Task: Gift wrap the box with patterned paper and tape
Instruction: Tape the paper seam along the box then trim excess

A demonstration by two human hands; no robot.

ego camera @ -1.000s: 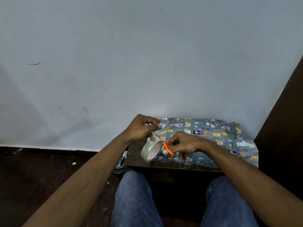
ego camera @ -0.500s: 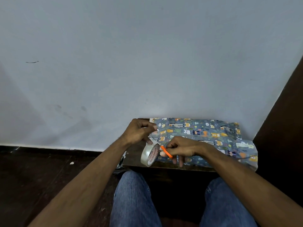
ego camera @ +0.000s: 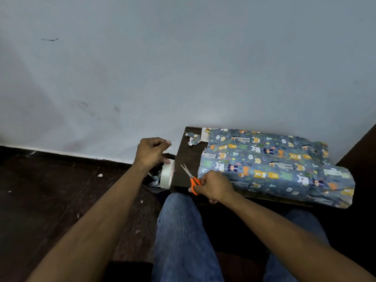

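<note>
- Hands now well apart, where a second ago both met over the tape roll in front of the wrapped box [ego camera: 272,163]: left hand [ego camera: 151,152] out past the left edge of the table [ego camera: 188,159], right hand [ego camera: 213,186] back at the near edge.
- Tape roll [ego camera: 167,174] no longer between the hands; hanging on edge just below the left hand, off the table's left side and above the dark floor [ego camera: 50,190].
- Left fingers [ego camera: 160,142] curled, thumb and forefinger pressed together as if pinching a freshly cut strip; strip itself too thin and clear to make out, and hard to tell whether the lower fingers hold the roll or merely touch it.
- Right fingers curled round the orange handles of the scissors [ego camera: 192,179], blades parted and pointing up and left, clear of the tape.
- Likely meaning: cut finished, one piece of tape ready for sticking.
- Box lying lengthwise on the table against the wall [ego camera: 183,68], covered in blue animal-print paper [ego camera: 254,157]; right end bunched and loose, left end with a ragged edge.
- Paper scraps [ego camera: 193,139] at the table's far left corner.
- Probable next need: pressing the strip over an open seam or end flap, scissors set down first.
</note>
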